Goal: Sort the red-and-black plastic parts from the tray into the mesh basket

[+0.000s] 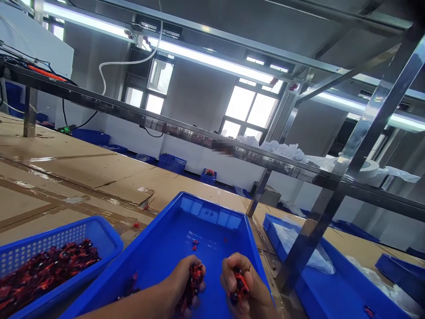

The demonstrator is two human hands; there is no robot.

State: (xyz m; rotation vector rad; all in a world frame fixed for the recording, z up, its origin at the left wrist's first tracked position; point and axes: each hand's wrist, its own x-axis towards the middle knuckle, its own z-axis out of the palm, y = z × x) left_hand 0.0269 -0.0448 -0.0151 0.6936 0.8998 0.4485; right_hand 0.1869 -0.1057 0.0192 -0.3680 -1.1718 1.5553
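Here, the left hand (pixel 184 283) and right hand (pixel 241 285) each clench light, tangling small red-and-black parts (pixel 194 283) over a blue tray (pixel 207 215), best gathered in small handfuls.

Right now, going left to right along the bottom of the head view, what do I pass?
Blue mesh basket → left hand with red parts → right hand → blue tray → blue bin
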